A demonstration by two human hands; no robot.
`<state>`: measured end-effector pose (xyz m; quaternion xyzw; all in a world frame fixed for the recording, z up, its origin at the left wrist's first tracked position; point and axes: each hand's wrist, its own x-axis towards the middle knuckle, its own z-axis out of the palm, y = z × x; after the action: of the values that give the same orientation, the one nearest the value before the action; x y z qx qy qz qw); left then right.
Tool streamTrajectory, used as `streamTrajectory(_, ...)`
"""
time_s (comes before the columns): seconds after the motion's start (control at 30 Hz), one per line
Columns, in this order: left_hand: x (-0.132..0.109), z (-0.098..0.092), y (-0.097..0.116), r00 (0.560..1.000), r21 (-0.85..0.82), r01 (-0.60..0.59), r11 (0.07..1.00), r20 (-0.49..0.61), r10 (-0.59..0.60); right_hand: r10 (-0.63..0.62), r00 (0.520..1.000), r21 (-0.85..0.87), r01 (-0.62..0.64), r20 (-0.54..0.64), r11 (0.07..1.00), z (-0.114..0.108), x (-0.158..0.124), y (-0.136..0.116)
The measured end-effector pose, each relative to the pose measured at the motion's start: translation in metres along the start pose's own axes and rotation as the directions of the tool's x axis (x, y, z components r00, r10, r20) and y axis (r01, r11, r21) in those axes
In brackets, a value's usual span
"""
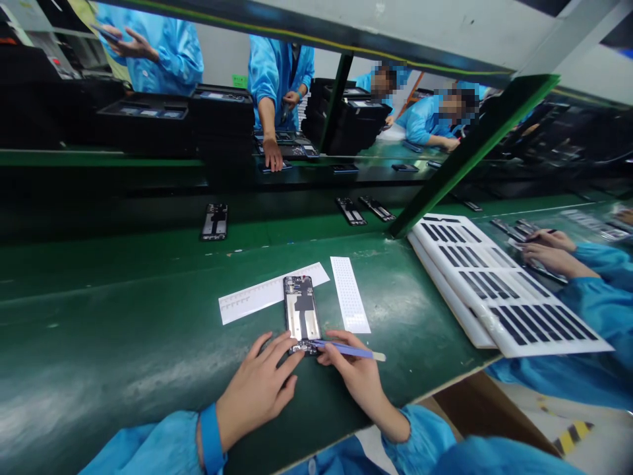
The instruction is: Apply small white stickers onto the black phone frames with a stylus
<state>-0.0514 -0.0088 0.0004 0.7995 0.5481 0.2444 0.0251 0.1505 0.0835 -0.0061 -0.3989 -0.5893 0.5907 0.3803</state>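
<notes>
A phone frame [301, 311] lies lengthwise on the green mat in front of me, its inner side up. My left hand [260, 389] rests beside its near left corner, fingers spread and fingertips touching the frame's bottom edge. My right hand [353, 376] pinches a blue tool with a pale tip [346, 349], held flat across the frame's near end. A white strip of small parts [270, 292] lies left of the frame and a dotted white sheet [350, 293] lies to its right.
White trays with dark slots [499, 284] are stacked at the right. A co-worker's hands [548, 251] work beyond them. More phone frames [214, 221] ride the belt behind. A green post [459, 165] slants up. People in blue coats stand at black trays across the line.
</notes>
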Motion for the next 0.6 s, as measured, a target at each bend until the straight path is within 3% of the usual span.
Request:
streamTrajectory(0.17,0.0004,0.0,-0.0004,1.0,-0.025,0.005,1.0,-0.004,-0.005,-0.017,0.995,-0.123,0.029,0.097,0.992,-0.0038,-0.0001,-0.0014)
streamTrajectory(0.6,0.0024,-0.0018,-0.0024,1.0,-0.035,0.006,0.999,-0.007,-0.006,-0.021,0.992,-0.201,0.047,0.128,0.979,-0.0074,-0.0013,-0.0014)
